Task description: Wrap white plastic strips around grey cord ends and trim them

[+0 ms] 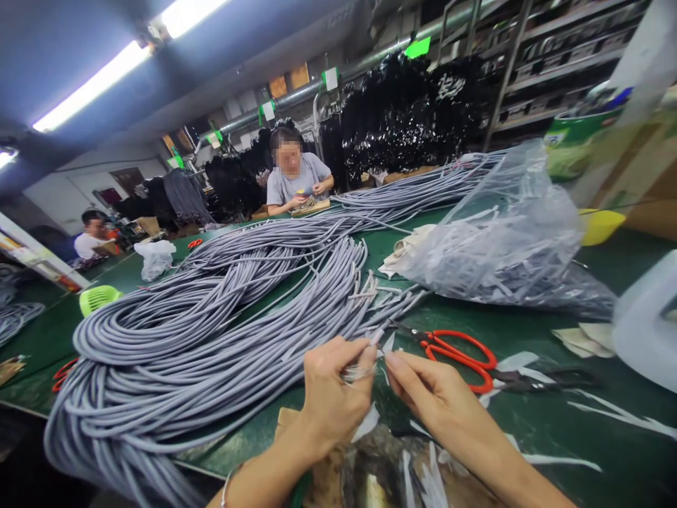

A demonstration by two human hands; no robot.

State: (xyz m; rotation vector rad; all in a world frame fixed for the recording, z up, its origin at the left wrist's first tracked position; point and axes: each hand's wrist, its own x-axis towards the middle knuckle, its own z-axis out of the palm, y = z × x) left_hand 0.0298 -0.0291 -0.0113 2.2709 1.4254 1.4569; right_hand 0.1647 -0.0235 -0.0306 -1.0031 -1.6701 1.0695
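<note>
My left hand (338, 381) is closed around the end of a grey cable, whose pale tip (376, 336) sticks up by the thumb and forefinger. Thin whitish strands show between its curled fingers. Close beside it, my right hand (431, 388) pinches with thumb and forefinger; what lies in the pinch is too small to make out. A bit of white strip (390, 343) shows just above those fingertips. Long grey cables (211, 353) lie in a thick looped bundle left of my hands. Red-handled scissors (460, 353) rest on the green table beyond my right hand.
A clear plastic bag (502, 247) full of pale scraps stands at the right. Dark pliers (544, 381), white strips (624, 420) and a white plastic container (650, 317) are near it. Across the table (571, 437) a person (297, 180) works with both hands; another person sits far left.
</note>
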